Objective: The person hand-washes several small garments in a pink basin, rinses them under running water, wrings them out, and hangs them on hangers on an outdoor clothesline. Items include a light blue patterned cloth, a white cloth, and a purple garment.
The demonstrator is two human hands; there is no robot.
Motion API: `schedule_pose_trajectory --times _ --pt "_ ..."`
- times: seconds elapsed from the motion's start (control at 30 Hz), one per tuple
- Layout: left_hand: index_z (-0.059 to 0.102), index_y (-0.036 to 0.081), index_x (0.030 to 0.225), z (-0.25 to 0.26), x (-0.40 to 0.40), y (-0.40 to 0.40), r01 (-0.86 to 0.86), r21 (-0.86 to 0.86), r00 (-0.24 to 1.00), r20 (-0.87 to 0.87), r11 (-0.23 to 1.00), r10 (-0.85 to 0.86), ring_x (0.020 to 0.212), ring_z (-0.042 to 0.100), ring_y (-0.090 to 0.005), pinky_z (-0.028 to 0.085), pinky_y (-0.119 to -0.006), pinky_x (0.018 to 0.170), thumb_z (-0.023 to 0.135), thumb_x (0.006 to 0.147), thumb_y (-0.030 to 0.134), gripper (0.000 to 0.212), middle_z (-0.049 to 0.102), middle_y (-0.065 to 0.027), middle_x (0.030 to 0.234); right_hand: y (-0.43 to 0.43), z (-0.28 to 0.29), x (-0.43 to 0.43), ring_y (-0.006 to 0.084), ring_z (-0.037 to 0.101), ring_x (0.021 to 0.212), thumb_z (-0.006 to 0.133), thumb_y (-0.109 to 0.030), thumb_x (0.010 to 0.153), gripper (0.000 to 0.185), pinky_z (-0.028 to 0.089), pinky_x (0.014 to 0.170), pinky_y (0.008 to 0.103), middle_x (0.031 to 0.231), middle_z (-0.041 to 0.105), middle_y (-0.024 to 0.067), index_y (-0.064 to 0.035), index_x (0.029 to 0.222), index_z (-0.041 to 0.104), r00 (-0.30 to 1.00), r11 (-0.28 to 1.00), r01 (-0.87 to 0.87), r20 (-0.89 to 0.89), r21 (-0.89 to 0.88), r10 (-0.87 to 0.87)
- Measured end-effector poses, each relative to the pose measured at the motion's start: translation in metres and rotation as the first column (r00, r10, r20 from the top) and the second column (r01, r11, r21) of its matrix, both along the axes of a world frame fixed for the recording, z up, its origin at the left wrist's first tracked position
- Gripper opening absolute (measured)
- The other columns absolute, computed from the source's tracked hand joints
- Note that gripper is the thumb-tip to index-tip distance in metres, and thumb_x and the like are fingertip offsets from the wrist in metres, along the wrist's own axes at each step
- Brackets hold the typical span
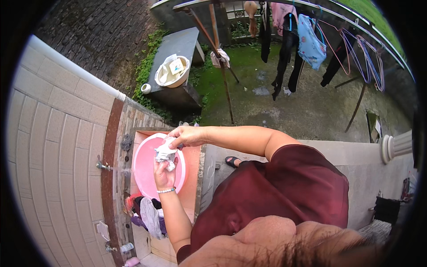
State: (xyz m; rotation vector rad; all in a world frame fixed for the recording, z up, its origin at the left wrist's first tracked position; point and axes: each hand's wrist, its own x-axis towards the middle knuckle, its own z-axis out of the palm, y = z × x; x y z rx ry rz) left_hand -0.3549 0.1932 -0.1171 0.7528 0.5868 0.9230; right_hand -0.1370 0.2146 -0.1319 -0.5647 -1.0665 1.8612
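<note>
My left hand [164, 175], with a beaded bracelet on the wrist, grips the lower part of a bunched white wet cloth [165, 153]. From the other side my right hand [186, 136] pinches the top of the same cloth. Both hands are above a pink plastic basin [143, 163], which stands inside a tiled sink [191, 167]. Water runs from a metal tap [102, 165] on the wall towards the basin. The folds hide what kind of garment the cloth is.
Beside the basin lies a heap of clothes [150, 215]. A pink bottle [132, 261] and a steel-wool scrubber [126, 142] rest along the sink. A cream basin [178, 78] sits on a stone slab. Laundry and hangers [367, 60] hang from a metal rack [227, 90].
</note>
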Motion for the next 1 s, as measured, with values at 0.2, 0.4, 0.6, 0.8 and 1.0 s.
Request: schedule_pose_trajectory --times 0.2,0.4,0.6,0.8,1.0 --pt "0.048 0.014 0.107 0.025 0.076 -0.027 0.019 0.168 0.991 0.128 0.986 -0.041 0.108 0.057 -0.0233 0.047 -0.04 0.094 0.054 0.084 -0.011 0.035 0.057 -0.0074 0.116 -0.093 0.031 0.121 0.0101 0.06 0.081 0.063 -0.029 0.094 0.024 0.048 0.07 0.0254 0.086 0.068 0.0026 -0.0061 0.096 0.07 0.713 0.831 0.555 0.498 0.029 -0.493" --pt "0.045 0.013 0.101 0.072 0.146 -0.061 0.475 0.438 0.856 -0.029 0.764 -0.516 0.108 0.054 -0.0171 0.045 -0.031 0.089 0.064 0.078 -0.005 0.035 0.057 -0.0043 0.114 -0.178 0.091 0.215 0.023 0.063 0.103 0.051 -0.023 0.096 0.026 0.045 0.094 0.0405 0.109 0.067 0.0092 -0.0055 0.112 0.062 0.727 0.801 0.598 -0.392 -0.042 -0.564" --pt "0.046 0.012 0.103 0.087 0.218 -0.095 0.558 0.431 0.714 0.185 0.709 -0.675 0.097 0.057 -0.0136 0.045 -0.03 0.09 0.067 0.082 0.007 0.03 0.058 -0.0003 0.097 -0.265 0.143 0.287 0.034 0.059 0.109 0.054 -0.021 0.089 0.019 0.044 0.1 0.0463 0.123 0.058 0.0198 -0.0042 0.096 0.059 0.842 0.848 0.456 -0.438 0.27 -0.314" --pt "0.048 0.006 0.12 0.118 0.284 -0.125 0.516 0.527 0.701 0.194 0.675 -0.686 0.099 0.057 -0.0216 0.048 -0.035 0.091 0.06 0.076 0.01 0.046 0.055 -0.0068 0.1 -0.345 0.133 0.338 0.0324 0.063 0.108 0.063 -0.011 0.078 0.01 0.047 0.098 0.0409 0.135 0.048 0.0299 -0.0018 0.08 0.061 0.975 0.955 0.223 -0.064 0.197 -0.215" --pt "0.063 0.0 0.104 0.163 0.362 -0.188 0.597 0.69 0.795 -0.44 0.411 -0.417 0.091 0.055 -0.009 0.043 -0.023 0.081 0.066 0.087 0.009 0.02 0.06 -0.0026 0.1 -0.409 0.115 0.403 0.0242 0.063 0.103 0.074 -0.012 0.076 0.023 0.048 0.093 0.0364 0.125 0.057 0.023 -0.0017 0.091 0.06 0.974 0.956 0.189 0.078 0.222 -0.211"
